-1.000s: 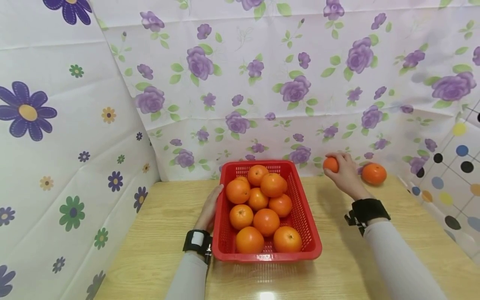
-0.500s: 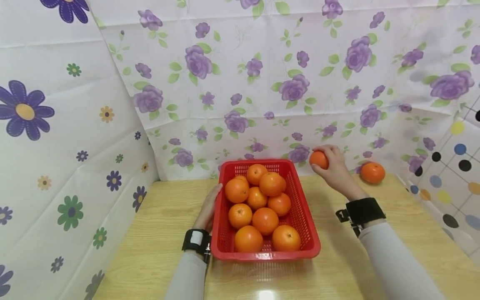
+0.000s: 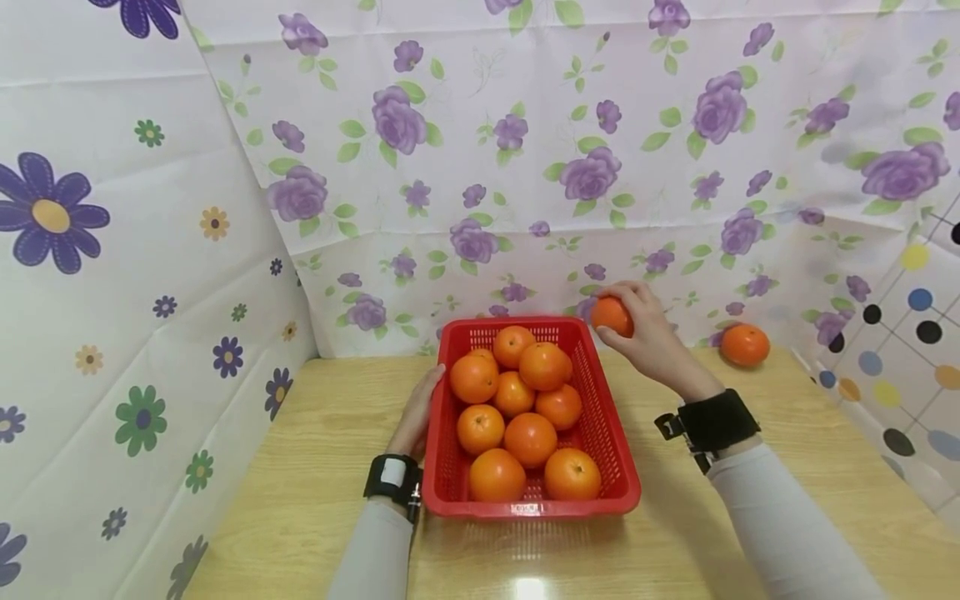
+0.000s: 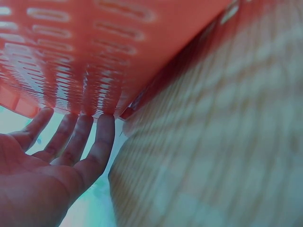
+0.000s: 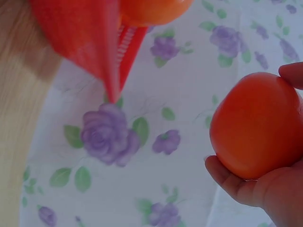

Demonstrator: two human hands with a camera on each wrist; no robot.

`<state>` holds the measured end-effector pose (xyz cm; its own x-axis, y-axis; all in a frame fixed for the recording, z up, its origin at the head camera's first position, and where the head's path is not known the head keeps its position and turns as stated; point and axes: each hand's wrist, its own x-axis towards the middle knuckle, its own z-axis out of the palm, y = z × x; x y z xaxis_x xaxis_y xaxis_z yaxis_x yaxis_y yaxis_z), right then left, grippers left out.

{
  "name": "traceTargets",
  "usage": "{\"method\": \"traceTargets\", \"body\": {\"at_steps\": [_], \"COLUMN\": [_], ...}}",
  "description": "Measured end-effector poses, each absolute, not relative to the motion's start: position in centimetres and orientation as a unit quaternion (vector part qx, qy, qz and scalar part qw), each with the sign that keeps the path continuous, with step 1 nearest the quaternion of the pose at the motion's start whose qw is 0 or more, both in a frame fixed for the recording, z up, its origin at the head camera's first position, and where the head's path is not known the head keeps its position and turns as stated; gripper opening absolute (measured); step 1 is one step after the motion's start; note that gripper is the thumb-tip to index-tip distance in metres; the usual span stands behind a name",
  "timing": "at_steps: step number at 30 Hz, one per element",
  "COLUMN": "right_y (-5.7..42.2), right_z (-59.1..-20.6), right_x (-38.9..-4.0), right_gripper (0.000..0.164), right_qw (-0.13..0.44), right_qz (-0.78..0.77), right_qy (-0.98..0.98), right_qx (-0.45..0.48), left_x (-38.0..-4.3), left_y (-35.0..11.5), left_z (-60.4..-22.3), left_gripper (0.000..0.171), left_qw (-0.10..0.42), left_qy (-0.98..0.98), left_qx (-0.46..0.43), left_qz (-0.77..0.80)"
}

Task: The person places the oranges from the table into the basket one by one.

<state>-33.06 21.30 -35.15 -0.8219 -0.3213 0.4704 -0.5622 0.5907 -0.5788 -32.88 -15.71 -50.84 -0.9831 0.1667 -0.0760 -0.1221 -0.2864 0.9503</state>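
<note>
A red plastic basket [image 3: 531, 509] with slotted walls holds several oranges [image 3: 531, 440]. Against its left wall rests my left hand [image 3: 414, 417]; in the left wrist view the fingertips [image 4: 105, 124] touch the slotted side with the fingers fairly straight. My right hand [image 3: 651, 342] grips a single orange [image 3: 612, 315] between thumb and fingers, raised just off the basket's back right corner. The right wrist view shows that smooth orange [image 5: 255, 125] apart from the basket's rim [image 5: 111, 61].
Another orange [image 3: 745, 345] lies on the wooden table [image 3: 337, 467] at the back right, near the flowered cloth [image 3: 525, 167] that hangs behind. Patterned sheets [image 3: 150, 292] also stand at the left and right sides.
My right hand has carried the orange leftward and slightly up, from near the loose orange to beside the basket's back right corner. The left hand stays against the basket.
</note>
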Motion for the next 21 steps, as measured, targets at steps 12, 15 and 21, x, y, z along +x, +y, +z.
{"method": "traceTargets", "body": {"at_steps": [12, 15, 21], "right_y": [18.2, 17.2, 15.1], "right_z": [-33.6, -33.3, -33.2], "right_x": [-31.6, -31.3, -30.6], "right_gripper": [0.042, 0.044, 0.043], "right_qw": [0.128, 0.114, 0.076], "right_qz": [0.346, 0.331, 0.311], "right_qy": [-0.875, -0.88, -0.889], "right_qx": [0.313, 0.321, 0.327], "left_x": [-33.0, -33.0, -33.0], "left_y": [-15.4, -15.4, -15.5], "left_z": [-50.6, -50.7, -50.8], "left_gripper": [0.058, 0.058, 0.059], "left_qw": [0.087, 0.083, 0.078], "left_qy": [0.599, 0.6, 0.597], "left_qx": [0.02, 0.019, 0.012], "left_qz": [0.796, 0.796, 0.798]}}
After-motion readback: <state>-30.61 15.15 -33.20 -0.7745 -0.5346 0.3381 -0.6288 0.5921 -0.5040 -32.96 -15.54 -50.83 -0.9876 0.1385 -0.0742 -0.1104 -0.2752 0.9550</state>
